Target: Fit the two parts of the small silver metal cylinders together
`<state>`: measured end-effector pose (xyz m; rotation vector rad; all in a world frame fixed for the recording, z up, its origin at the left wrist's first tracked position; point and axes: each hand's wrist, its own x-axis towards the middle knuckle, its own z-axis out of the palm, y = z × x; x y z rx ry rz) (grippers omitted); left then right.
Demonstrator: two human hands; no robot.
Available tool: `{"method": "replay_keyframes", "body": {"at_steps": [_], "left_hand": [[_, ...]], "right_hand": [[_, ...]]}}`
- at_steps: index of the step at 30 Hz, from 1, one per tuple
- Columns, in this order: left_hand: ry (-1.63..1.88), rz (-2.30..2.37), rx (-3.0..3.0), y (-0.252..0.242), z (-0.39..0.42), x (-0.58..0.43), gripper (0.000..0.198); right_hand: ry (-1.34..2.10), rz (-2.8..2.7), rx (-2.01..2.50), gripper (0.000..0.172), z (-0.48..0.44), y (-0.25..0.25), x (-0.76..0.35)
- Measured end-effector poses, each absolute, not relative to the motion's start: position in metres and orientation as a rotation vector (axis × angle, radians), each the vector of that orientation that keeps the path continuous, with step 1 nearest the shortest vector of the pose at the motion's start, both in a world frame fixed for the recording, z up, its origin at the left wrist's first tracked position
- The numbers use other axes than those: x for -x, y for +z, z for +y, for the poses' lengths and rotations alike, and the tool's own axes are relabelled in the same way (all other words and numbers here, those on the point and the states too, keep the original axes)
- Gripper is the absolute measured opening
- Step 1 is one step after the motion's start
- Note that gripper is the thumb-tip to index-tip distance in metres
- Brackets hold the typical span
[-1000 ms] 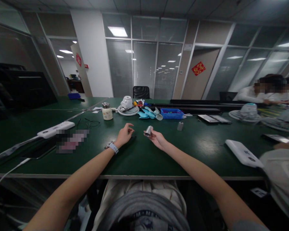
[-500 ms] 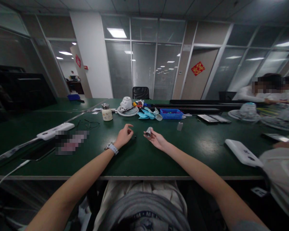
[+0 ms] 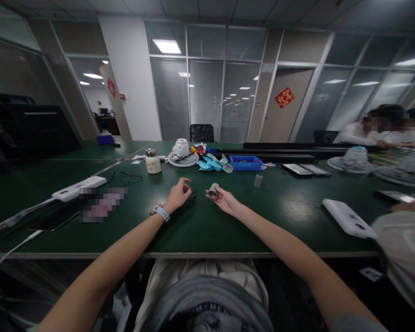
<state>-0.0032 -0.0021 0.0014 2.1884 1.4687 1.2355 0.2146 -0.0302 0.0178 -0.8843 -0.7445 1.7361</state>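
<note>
A small grey metal cylinder, hollow at the end facing me, rests tilted in my right hand, gripped by thumb and fingers just above the green table. To its left, my left hand has its fingers curled inward, with the index finger arched above the thumb. Whatever may be held inside those fingers is too small and dark to make out. A tiny dark piece lies on the table between my hands. A second grey cylinder stands upright farther off to the right.
Along the back are a cream jar, a white fan part, light-blue fan blades and a blue bin. White power strips lie left and right. A co-worker's sleeve is at the right edge; other people sit beyond.
The cylinder in my right hand has shifted very slightly. Otherwise both hands hold nearly the same place and pose.
</note>
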Motion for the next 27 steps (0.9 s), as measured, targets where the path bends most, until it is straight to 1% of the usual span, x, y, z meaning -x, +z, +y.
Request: {"method": "replay_keyframes", "body": {"at_steps": [6,10,13,15,18,20,23,27], "left_hand": [[1.234,1.476,-2.183,0.002,-0.003,0.002,0.036],[1.223,1.477,-2.189,0.002,-0.003,0.002,0.035],[1.213,1.479,-2.187,0.001,-0.003,0.002,0.034],[1.205,1.475,-2.189,0.001,-0.003,0.002,0.034],[1.198,1.472,-2.198,0.001,-0.003,0.003,0.035],[1.196,1.464,-2.204,0.001,-0.003,0.003,0.035],[1.188,1.458,-2.206,-0.001,-0.002,0.004,0.035],[1.186,1.45,-2.209,-0.002,-0.001,0.004,0.035]], "right_hand": [[1.736,-0.754,0.867,0.014,-0.028,0.016,-0.214],[1.71,-0.749,0.862,0.01,-0.026,0.014,-0.212],[1.692,-0.779,0.849,0.011,-0.025,0.012,-0.211],[1.67,-0.816,0.845,0.015,-0.024,0.009,-0.211],[1.62,-0.869,0.874,0.03,-0.025,0.007,-0.211],[1.591,-0.897,0.906,0.036,-0.026,0.007,-0.21],[1.576,-0.931,0.933,0.038,-0.029,0.01,-0.209],[1.566,-0.942,0.949,0.034,-0.033,0.014,-0.208]]}}
